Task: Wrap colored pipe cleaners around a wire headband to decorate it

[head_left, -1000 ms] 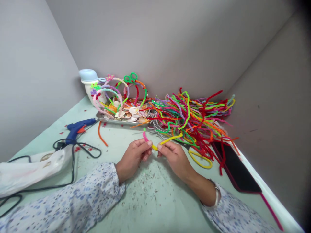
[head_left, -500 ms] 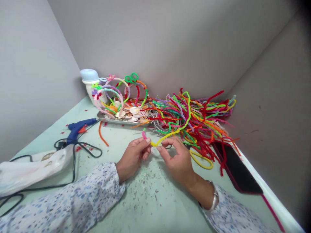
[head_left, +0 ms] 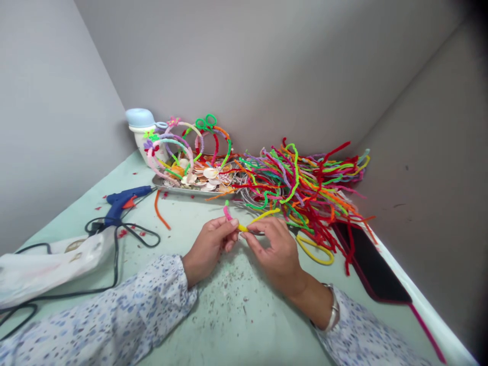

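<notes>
My left hand [head_left: 209, 249] is closed in a pinch around a thin piece wrapped in fuzzy pipe cleaner. Its pink stretch [head_left: 227, 212], tipped with green, sticks up above my fingers. A yellow pipe cleaner [head_left: 266, 214] comes out on the other side, bent near my left thumb, its free end pointing to the right and away from me. My right hand [head_left: 278, 254] pinches the yellow pipe cleaner close beside the left fingertips. Part of the piece is hidden by my fingers, so what lies under the wrapping cannot be made out.
A metal tray [head_left: 190, 192] of shells holds several wrapped headbands [head_left: 230, 140]. Right of it sprawls a heap of pipe cleaners [head_left: 305, 178] beside a dark phone-like slab [head_left: 375, 269]. A blue glue gun [head_left: 122, 201], a plastic bag [head_left: 57, 269] and a white bottle [head_left: 141, 137] stand left.
My right hand has shifted slightly left, closer to my left hand. The yellow pipe cleaner's free end, which stretched toward the heap, now looks shorter and lies lower. The left hand hardly moved.
</notes>
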The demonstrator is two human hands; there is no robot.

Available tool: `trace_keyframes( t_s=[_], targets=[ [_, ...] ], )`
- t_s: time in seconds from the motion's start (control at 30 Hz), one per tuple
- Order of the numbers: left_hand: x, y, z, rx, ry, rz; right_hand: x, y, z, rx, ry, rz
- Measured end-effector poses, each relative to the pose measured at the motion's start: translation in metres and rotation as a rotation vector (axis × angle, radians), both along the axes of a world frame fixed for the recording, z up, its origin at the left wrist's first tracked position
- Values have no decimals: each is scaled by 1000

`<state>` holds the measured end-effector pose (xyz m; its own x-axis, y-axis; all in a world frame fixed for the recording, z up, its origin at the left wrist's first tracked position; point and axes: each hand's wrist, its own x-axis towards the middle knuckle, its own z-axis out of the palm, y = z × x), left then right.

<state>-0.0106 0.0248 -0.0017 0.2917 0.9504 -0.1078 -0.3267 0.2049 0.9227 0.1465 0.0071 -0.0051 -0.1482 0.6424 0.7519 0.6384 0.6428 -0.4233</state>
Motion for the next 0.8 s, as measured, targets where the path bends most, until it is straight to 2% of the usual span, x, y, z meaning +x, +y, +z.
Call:
trace_keyframes(
  t_s=[0.27, 0.6, 0.8],
  targets=[
    [0, 0, 0, -1, 0, -2, 0, 0, -1, -36, 22, -27],
    [0, 1, 0, -14, -7, 10, 0, -1, 2, -153, 73, 11],
    [0, 1, 0, -6, -12, 3, 0, 0, 1, -80, 57, -5]
  ],
)
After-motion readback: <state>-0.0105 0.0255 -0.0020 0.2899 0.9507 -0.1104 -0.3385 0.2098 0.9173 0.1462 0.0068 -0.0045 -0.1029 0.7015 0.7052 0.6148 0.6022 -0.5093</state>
